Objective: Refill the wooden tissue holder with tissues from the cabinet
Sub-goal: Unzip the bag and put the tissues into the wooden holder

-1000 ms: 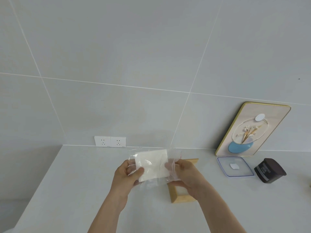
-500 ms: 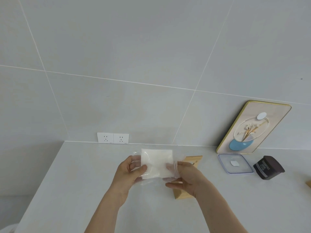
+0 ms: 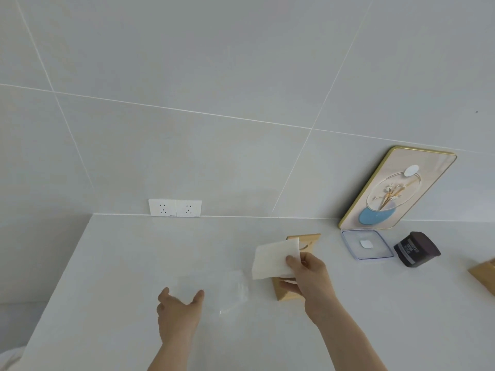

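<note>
My right hand (image 3: 308, 277) grips a white stack of tissues (image 3: 273, 259) by its right edge and holds it just above the wooden tissue holder (image 3: 304, 241), which lies flat on the white counter and is partly hidden by the stack and the hand. My left hand (image 3: 178, 309) hovers open over the counter, fingers spread, holding nothing. The clear plastic wrapper (image 3: 233, 290) lies crumpled on the counter between the two hands, hard to make out against the white surface.
A gold-framed picture (image 3: 396, 188) leans on the tiled wall at the right. Below it lie a clear plastic lid (image 3: 367, 245) and a dark jar (image 3: 416, 249) on its side. Another wooden piece (image 3: 483, 274) shows at the right edge. Two sockets (image 3: 175, 208) sit at the counter's back.
The tissue stack has come out of the wrapper and moved right with my right hand. My left hand has let go, and the wrapper now lies on the counter.
</note>
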Motion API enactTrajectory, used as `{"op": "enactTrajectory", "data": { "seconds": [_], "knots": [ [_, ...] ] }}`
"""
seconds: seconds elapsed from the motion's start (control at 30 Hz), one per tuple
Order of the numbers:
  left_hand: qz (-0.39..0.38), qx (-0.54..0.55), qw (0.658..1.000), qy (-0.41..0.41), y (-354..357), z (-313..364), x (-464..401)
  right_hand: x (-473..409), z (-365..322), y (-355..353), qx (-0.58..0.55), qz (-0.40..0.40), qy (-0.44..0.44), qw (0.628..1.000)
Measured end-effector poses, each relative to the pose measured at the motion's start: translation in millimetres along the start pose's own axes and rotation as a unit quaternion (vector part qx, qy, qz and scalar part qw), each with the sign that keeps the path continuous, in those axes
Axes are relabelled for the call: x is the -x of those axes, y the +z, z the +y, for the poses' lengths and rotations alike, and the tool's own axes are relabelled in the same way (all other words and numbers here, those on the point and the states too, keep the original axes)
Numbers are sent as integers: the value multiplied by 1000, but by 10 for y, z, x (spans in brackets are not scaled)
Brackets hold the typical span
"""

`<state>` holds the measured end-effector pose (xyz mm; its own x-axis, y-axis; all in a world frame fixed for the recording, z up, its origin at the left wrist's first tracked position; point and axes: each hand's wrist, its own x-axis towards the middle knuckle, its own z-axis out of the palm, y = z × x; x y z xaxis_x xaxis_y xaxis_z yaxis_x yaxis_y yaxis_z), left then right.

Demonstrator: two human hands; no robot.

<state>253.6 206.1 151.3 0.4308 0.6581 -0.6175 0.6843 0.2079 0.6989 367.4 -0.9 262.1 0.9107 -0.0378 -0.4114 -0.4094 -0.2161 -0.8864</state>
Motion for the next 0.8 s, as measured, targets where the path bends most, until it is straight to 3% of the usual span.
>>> {"op": "enactTrajectory", "data": {
  "seconds": [0.07,0.13,0.23,0.33,0.4,0.57,0.8],
  "knots": [
    [31,-26,998,46,63,20,58,9,93,-49,3,2,3,1000],
    [16,-9,997,81,182,113,125,9,172,-96,1,-8,12,1000],
    [-96,53,992,56,398,362,311,-20,227,-183,-12,-51,28,998],
    [-229,113,967,1,610,569,501,-111,223,-300,-42,-98,44,993],
    [-269,132,954,-16,784,620,594,-208,236,-402,-53,-121,54,990],
    [-191,143,971,22,1272,743,732,-546,320,-714,-28,-111,54,992],
    [-118,33,990,72,1935,816,716,-1150,520,-991,106,-36,-22,993]
  ]
}}
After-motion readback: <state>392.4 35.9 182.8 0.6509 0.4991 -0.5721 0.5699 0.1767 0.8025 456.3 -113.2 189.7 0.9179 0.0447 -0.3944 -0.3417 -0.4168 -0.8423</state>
